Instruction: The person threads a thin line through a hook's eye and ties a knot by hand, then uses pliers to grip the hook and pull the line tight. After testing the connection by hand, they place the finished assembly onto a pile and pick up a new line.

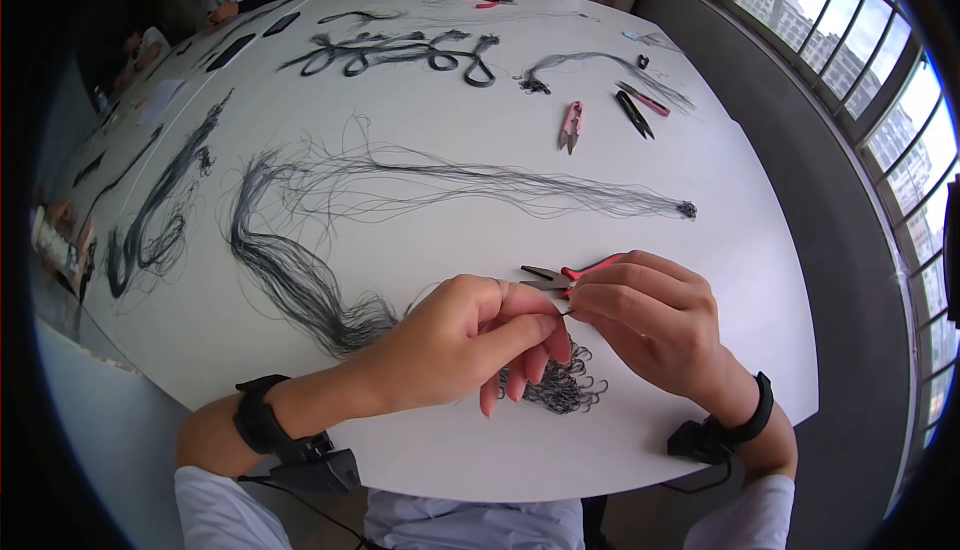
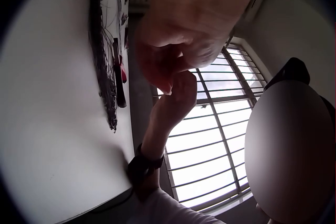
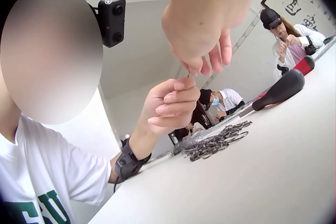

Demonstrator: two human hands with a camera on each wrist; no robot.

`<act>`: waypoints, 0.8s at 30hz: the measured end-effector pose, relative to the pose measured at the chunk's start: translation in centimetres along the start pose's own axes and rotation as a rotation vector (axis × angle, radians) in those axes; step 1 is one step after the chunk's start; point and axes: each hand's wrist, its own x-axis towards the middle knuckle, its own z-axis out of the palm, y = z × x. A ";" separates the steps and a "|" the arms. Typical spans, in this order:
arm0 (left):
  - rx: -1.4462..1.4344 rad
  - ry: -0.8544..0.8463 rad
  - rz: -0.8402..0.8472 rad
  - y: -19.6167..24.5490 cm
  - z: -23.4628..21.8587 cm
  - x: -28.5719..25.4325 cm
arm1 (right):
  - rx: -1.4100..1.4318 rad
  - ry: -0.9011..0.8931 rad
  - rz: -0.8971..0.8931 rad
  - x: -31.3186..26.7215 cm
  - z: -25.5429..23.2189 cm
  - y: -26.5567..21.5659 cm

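Near the table's front, my left hand [image 1: 465,335] pinches one end of a small dark strand [image 1: 566,313] between thumb and forefinger. My right hand [image 1: 655,320] pinches the same piece from the other side, the fingertips of both hands nearly meeting. Below them lies a pile of dark looped strands [image 1: 566,386], partly covered by my left fingers. Red-handled pliers [image 1: 545,280] rest just behind, their handles partly hidden by my right hand. A long bundle of dark strands [image 1: 300,285] runs left from beneath my left forearm. In the right wrist view, the looped pile [image 3: 215,142] lies under the hands.
A thin knotted bundle [image 1: 687,210] stretches across the middle of the white table [image 1: 450,460]. Pink snips [image 1: 571,128], black snips [image 1: 634,115] and several more strand bundles [image 1: 390,54] lie farther back. A bundle [image 1: 165,190] lies left. People sit at the far side.
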 end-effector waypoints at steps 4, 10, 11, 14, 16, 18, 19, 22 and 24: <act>0.034 0.147 0.073 -0.6 0.4 -0.1 | 0.075 0.086 0.260 -0.1 0.3 -0.9; 0.078 0.230 0.110 -1.1 1.0 -0.2 | 0.610 0.026 0.773 -0.3 0.9 -2.2; 0.078 0.230 0.108 -1.1 1.0 -0.2 | 0.679 0.050 0.816 -0.3 1.1 -2.2; 0.167 0.237 0.115 -1.3 1.2 -0.3 | 0.762 0.083 0.862 -0.3 1.4 -2.3; 0.200 0.245 0.186 -1.4 1.3 -0.2 | 0.775 0.094 0.865 -0.3 1.4 -2.3; 0.192 0.251 0.173 -1.4 1.3 -0.3 | 0.714 0.096 0.845 -0.4 1.4 -2.3; 0.183 0.258 0.161 -1.4 1.3 -0.3 | 0.714 0.096 0.845 -0.5 1.4 -2.3; 0.184 0.253 0.179 -1.6 1.2 -0.3 | 0.633 0.105 0.709 -0.6 1.6 -2.1; 0.192 0.267 0.196 -1.7 1.3 -0.2 | 0.573 0.119 0.613 -0.6 1.6 -2.0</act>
